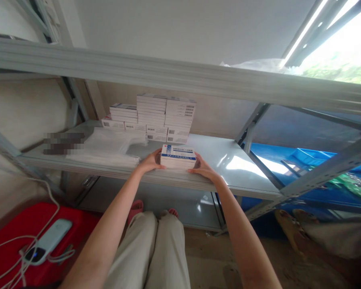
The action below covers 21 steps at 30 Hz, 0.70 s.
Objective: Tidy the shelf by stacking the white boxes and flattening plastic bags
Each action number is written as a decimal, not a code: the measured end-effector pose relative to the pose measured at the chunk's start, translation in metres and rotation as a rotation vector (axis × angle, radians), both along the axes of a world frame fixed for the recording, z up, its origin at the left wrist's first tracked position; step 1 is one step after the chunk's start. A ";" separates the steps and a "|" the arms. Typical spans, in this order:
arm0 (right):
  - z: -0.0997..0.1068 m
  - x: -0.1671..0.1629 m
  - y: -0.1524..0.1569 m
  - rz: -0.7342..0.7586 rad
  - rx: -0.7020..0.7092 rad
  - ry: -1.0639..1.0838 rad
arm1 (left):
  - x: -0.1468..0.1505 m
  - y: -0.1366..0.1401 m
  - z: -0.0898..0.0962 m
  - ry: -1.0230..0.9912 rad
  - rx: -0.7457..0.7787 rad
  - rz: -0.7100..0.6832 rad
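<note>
A short stack of white medicine boxes (178, 156) with blue print on the top one sits at the front of the grey metal shelf (237, 172). My left hand (152, 161) presses against its left end, thumb at the front. From the other side my right hand (203, 167) grips the right end, fingers curled round the corner. Behind the stack, more medicine boxes (165, 116) are piled in columns of unequal height at the back of the shelf. To the left of my left hand lie clear plastic bags (108, 146).
A thick shelf beam (180, 76) crosses above my hands. On the lower left, a white power bank (49, 241) with cables rests on a red stool (6, 228). Blue trays (313, 156) stand beyond the right post. Another person's foot (289, 228) shows at the lower right.
</note>
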State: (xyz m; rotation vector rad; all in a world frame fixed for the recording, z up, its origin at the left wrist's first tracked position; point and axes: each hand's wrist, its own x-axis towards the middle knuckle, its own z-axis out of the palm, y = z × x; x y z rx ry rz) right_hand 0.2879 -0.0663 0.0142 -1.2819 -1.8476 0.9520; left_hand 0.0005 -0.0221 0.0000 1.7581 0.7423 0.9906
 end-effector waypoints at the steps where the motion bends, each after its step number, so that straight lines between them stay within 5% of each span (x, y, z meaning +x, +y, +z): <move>1: -0.001 0.000 0.000 0.002 0.002 0.003 | 0.000 0.000 0.000 -0.021 -0.008 -0.017; 13: -0.012 0.003 0.007 -0.004 0.026 0.005 | 0.001 0.005 -0.007 -0.011 0.031 0.000; 21: -0.002 0.012 0.015 -0.090 0.137 -0.305 | 0.005 0.001 0.014 0.503 0.279 0.281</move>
